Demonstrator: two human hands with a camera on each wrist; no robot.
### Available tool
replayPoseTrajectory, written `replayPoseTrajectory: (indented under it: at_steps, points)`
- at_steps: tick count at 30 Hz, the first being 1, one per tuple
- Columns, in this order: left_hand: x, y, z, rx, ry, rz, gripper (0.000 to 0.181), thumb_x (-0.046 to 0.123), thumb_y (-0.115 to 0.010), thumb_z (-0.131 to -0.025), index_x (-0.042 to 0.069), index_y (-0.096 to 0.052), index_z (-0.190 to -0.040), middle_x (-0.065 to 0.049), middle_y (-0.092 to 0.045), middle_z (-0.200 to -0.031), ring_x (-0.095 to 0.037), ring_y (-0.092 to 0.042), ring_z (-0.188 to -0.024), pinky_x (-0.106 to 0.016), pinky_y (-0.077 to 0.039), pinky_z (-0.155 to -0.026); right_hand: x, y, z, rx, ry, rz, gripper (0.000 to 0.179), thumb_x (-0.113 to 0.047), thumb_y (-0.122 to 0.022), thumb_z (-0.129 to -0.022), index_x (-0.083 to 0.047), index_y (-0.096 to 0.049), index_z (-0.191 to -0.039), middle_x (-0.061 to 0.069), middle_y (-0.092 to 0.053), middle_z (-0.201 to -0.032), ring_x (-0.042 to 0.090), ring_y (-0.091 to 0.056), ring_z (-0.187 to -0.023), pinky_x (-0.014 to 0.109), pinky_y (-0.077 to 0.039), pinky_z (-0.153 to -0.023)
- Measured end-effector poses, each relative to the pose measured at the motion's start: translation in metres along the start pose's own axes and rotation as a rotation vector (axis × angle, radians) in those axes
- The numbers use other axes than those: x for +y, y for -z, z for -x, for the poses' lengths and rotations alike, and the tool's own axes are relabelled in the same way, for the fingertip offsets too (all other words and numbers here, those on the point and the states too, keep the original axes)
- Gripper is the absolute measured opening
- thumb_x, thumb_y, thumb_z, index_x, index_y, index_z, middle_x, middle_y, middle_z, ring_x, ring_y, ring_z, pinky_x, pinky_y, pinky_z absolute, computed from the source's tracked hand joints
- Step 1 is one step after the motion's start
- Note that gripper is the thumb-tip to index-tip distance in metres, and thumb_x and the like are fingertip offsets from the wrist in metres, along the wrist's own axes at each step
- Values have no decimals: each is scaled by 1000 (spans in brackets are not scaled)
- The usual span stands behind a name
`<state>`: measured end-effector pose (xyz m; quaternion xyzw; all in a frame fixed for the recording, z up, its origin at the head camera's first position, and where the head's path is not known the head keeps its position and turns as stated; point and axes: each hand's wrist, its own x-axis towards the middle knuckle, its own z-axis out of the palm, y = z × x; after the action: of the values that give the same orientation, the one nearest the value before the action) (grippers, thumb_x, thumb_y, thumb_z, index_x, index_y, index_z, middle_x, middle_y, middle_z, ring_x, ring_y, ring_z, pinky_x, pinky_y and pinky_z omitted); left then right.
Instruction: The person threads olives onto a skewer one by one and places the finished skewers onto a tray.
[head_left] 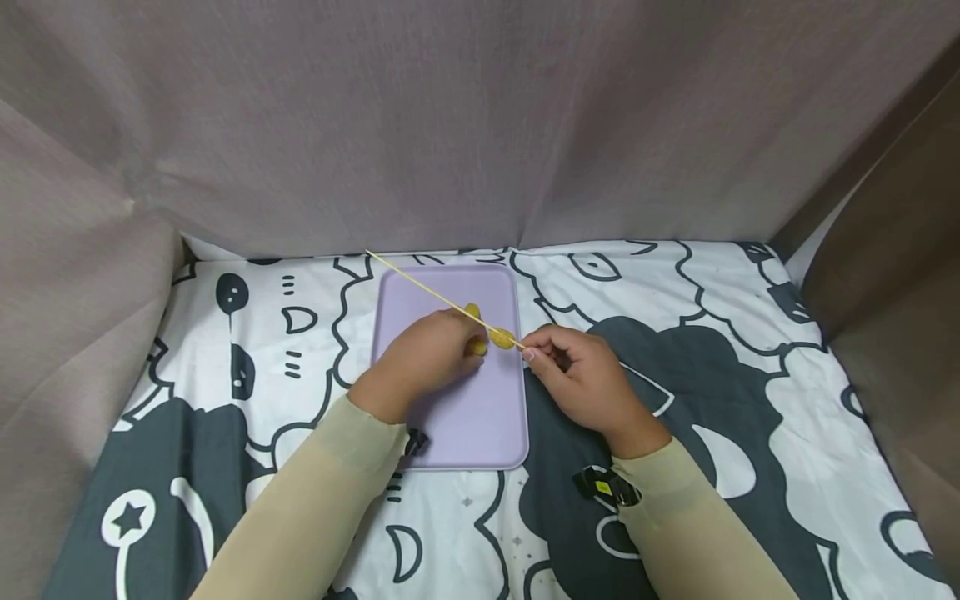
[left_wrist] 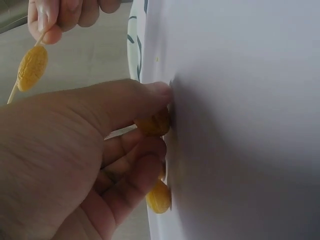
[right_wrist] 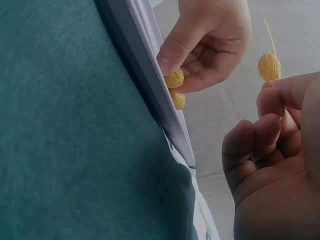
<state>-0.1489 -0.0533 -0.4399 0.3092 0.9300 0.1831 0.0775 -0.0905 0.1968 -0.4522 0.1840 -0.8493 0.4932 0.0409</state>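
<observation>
My right hand point(head_left: 585, 383) pinches a thin pale-yellow skewer point(head_left: 420, 285) near its lower end, between thumb and fingertips. One wrinkled yellow date-like fruit point(head_left: 500, 337) is threaded on it, just beyond those fingers. The skewer slants up and left across the lilac tray point(head_left: 480, 425), passing over my left hand point(head_left: 431, 350). Down at the tray's surface, the left thumb and fingers pinch another such fruit point(left_wrist: 152, 125), partly covered by them. Close beside these fingers a further yellow fruit point(left_wrist: 159, 196) lies on the tray; in the head view a yellow fruit point(head_left: 472, 310) shows past the knuckles.
A white cloth point(head_left: 300, 292) with dark grey cartoon shapes covers the table under the tray. Grey-brown fabric point(head_left: 480, 125) hangs behind and at both sides. Black devices are worn at both wrists, the right one point(head_left: 607, 485) with a yellow mark.
</observation>
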Motion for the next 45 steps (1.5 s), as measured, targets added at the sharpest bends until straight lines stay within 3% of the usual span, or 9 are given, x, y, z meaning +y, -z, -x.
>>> replayPoseTrajectory:
  at_steps: [5, 10, 17, 24, 28, 31, 36, 39, 45]
  points:
    - [-1, -2, 4, 73, -10, 48, 11, 19, -79, -101, 18, -73, -92, 4, -67, -85, -16, -60, -80, -35, -55, -77, 0, -1, 0, 5, 4, -5, 6, -14, -77, -109, -12, -80, -112, -5, -70, -86, 10, -60, -69, 23, -51, -60]
    - [3, 3, 13, 203, -25, 173, 8, 21, -82, -100, 14, -81, -103, 4, -74, -90, -12, -65, -81, -31, -60, -77, 1, -1, 0, 23, 31, -15, 6, -11, -77, -108, -11, -81, -113, -4, -73, -87, 9, -62, -69, 21, -52, -60]
    - [13, 9, 24, 301, 52, 472, 23, 16, -88, -96, 10, -82, -117, 1, -82, -98, -10, -74, -89, -27, -67, -83, 3, -1, 0, 45, 87, -44, 11, -4, -76, -106, -10, -81, -115, -1, -74, -89, 8, -63, -70, 20, -54, -62]
    - [18, 12, 35, 396, 152, 806, 23, 8, -89, -94, 8, -79, -115, -4, -83, -108, -16, -79, -95, -27, -70, -86, 4, 0, 1, 57, 111, -65, 12, 0, -76, -105, -8, -80, -114, 4, -75, -89, 8, -62, -68, 20, -53, -59]
    - [19, 11, 41, 443, 176, 1015, 24, 3, -87, -95, 4, -78, -117, -10, -82, -112, -16, -77, -96, -23, -69, -86, 3, 0, 1, 62, 119, -87, 13, 2, -76, -104, -7, -80, -113, 5, -76, -88, 8, -61, -67, 20, -53, -58]
    - [18, 8, 44, 489, 170, 1153, 26, -1, -83, -97, -1, -76, -122, -11, -82, -114, -15, -77, -97, -20, -67, -86, 3, 0, 1, 66, 129, -100, 14, 4, -76, -103, -6, -80, -112, 3, -75, -88, 7, -60, -67, 20, -52, -58]
    - [14, 0, 47, 556, 164, 1335, 27, -5, -75, -100, -6, -72, -127, -3, -82, -116, -13, -77, -101, -23, -68, -91, 5, -1, 1, 69, 150, -104, 17, 7, -74, -102, -6, -80, -112, 2, -73, -87, 7, -59, -66, 20, -51, -57]
    - [12, -3, 47, 576, 140, 1447, 25, -6, -69, -102, -1, -72, -126, -2, -81, -114, -14, -77, -103, -26, -68, -94, 6, -1, 2, 70, 152, -108, 18, 8, -74, -102, -6, -80, -112, 2, -73, -87, 7, -59, -66, 21, -51, -57]
    - [8, -9, 47, 626, 61, 1635, 33, -10, -57, -107, 13, -72, -124, -3, -78, -111, -16, -78, -99, -24, -67, -87, 7, -1, 2, 66, 151, -115, 18, 8, -74, -102, -6, -80, -111, 3, -74, -88, 7, -59, -66, 22, -52, -57]
